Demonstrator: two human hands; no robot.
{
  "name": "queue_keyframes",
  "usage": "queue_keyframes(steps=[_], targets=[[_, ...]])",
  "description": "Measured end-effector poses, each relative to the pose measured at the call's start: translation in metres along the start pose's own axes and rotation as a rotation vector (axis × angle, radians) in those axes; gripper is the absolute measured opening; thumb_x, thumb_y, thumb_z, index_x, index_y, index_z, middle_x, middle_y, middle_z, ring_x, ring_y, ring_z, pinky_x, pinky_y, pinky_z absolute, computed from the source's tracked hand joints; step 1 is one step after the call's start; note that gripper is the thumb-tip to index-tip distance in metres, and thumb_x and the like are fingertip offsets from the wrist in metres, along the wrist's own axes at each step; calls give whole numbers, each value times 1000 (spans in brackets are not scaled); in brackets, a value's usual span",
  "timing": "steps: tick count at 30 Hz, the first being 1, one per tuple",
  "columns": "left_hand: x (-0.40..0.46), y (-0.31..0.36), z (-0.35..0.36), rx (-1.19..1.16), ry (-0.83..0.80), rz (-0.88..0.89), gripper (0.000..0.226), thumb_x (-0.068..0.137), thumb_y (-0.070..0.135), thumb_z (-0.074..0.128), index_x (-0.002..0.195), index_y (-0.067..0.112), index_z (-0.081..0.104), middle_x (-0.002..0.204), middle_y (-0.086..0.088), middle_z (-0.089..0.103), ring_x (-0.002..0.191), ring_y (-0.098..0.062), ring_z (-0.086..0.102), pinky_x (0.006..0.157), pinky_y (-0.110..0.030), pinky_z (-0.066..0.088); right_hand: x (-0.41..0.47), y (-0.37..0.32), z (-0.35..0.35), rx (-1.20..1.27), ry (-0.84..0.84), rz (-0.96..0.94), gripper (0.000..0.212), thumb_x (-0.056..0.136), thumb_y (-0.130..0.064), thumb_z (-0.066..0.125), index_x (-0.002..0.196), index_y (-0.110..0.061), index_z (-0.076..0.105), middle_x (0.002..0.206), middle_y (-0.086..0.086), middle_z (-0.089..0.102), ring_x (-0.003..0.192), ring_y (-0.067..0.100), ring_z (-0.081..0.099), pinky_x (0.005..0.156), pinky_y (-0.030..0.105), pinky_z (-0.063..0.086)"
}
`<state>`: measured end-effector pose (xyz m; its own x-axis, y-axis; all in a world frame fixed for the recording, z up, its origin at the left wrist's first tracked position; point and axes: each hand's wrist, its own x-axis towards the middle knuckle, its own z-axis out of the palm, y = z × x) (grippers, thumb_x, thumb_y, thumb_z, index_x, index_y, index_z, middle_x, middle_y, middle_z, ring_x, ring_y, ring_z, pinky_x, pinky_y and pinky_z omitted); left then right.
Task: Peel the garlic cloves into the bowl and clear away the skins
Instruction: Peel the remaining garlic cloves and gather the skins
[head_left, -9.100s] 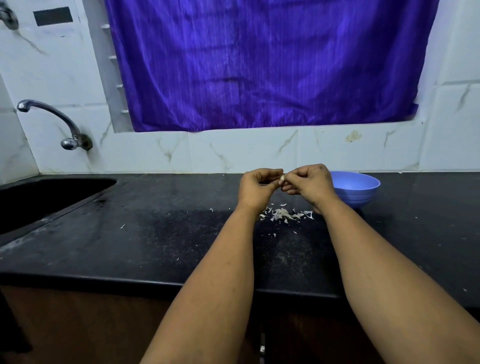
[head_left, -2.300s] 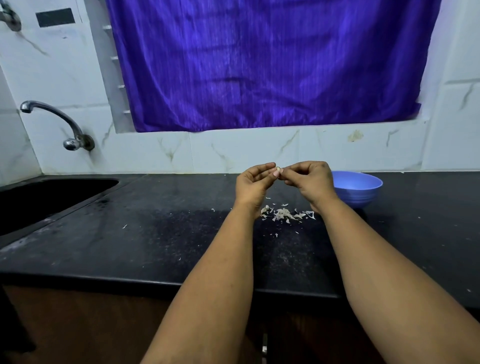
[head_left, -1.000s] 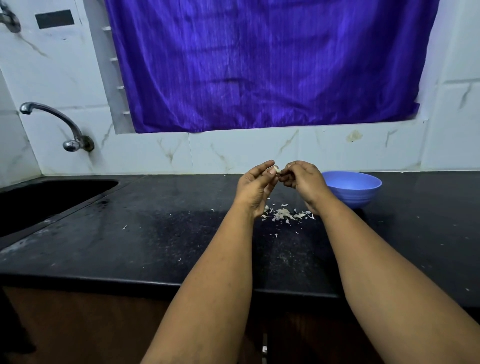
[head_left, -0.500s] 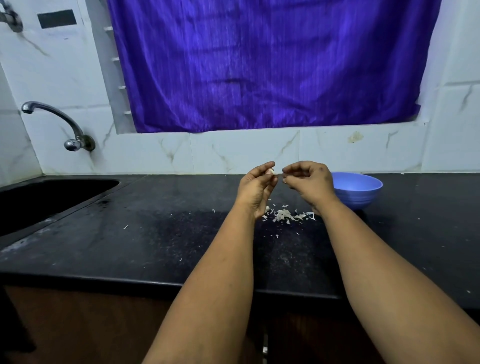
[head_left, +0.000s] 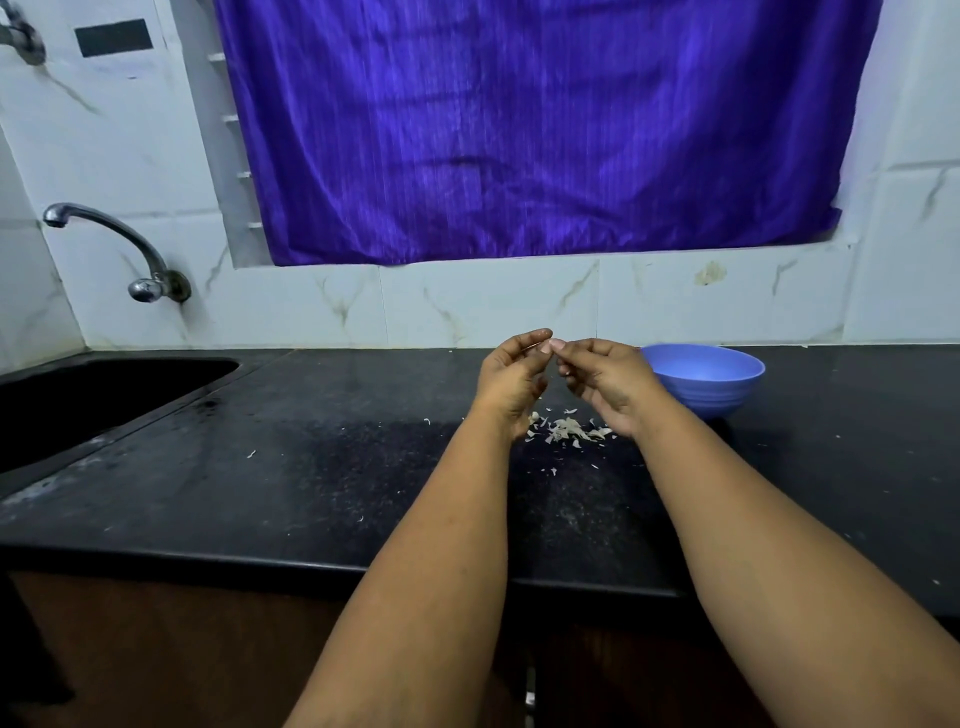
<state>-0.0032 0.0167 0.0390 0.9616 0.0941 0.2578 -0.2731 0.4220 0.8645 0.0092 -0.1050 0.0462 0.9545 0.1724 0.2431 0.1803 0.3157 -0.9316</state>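
Peeling underway: left hand (head_left: 511, 376) and right hand (head_left: 602, 379) pinch a garlic clove (head_left: 556, 344) above the worktop (head_left: 311, 467), skins (head_left: 569, 431) heaped beneath, uncleared; blue bowl (head_left: 706, 382) contents unseen.

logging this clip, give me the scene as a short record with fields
left hand: raised over the counter, fingertips meeting the right hand's
right hand: pinching a small pale piece, likely a garlic clove
skins: loose pile on the black counter under the hands
bowl: blue, right of the hands; contents hidden
sink: far left
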Motion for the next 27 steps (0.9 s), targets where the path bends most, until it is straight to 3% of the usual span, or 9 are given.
queue_keyframes(steps=[3,8,11,15,18,21,23,27], targets=[[1,1,-1,-36,-14,-17,16,89,2,60,95,16,66,91,1,67,74,-5,58,59,-17,38,-2,-5,0,229,-97,148,4,89,-4,62,87,-5,65,64,-2,67,62,4,62,57,12,51],[1,2,-2,-116,-28,-19,18,90,-2,57,99,11,66,89,-4,67,75,-9,62,65,-19,47,-1,-6,0,288,-98,159,9,89,1,58,86,-1,65,65,3,69,60,6,66,58,14,53],[0,2,0,-93,-20,11,15,89,-4,58,94,8,65,82,-4,68,70,-9,66,67,-18,55,4,-1,0,114,32,30,8,87,3,61,81,-1,65,64,5,69,59,10,65,57,17,53],[4,-6,-2,96,100,118,15,81,-5,70,89,6,65,82,-8,66,78,-14,65,76,-20,55,8,5,1,-194,122,-97,14,87,1,62,75,-6,68,74,10,69,65,14,64,62,20,53],[6,-8,-6,152,153,163,15,81,-7,69,90,4,66,81,-8,68,75,-12,66,76,-21,56,9,4,3,-201,129,-87,17,90,-1,56,80,-6,69,73,9,68,65,13,63,60,18,51],[7,-10,-4,265,162,206,10,83,-5,67,90,3,67,83,-12,70,79,-19,69,78,-27,57,9,7,2,-252,108,-112,5,88,-11,66,86,-9,69,75,5,69,65,9,62,60,17,50],[7,-13,-3,349,152,205,12,84,-4,66,87,7,68,88,-15,71,86,-25,70,83,-34,57,8,9,0,-313,98,-140,5,84,-13,73,85,-14,68,75,3,68,63,7,61,59,16,49],[9,-18,-4,474,165,218,18,85,0,65,82,18,68,88,-9,73,89,-24,71,88,-43,56,9,10,-3,-352,109,-111,10,83,-10,74,91,-13,67,76,4,67,66,8,63,55,16,50]])
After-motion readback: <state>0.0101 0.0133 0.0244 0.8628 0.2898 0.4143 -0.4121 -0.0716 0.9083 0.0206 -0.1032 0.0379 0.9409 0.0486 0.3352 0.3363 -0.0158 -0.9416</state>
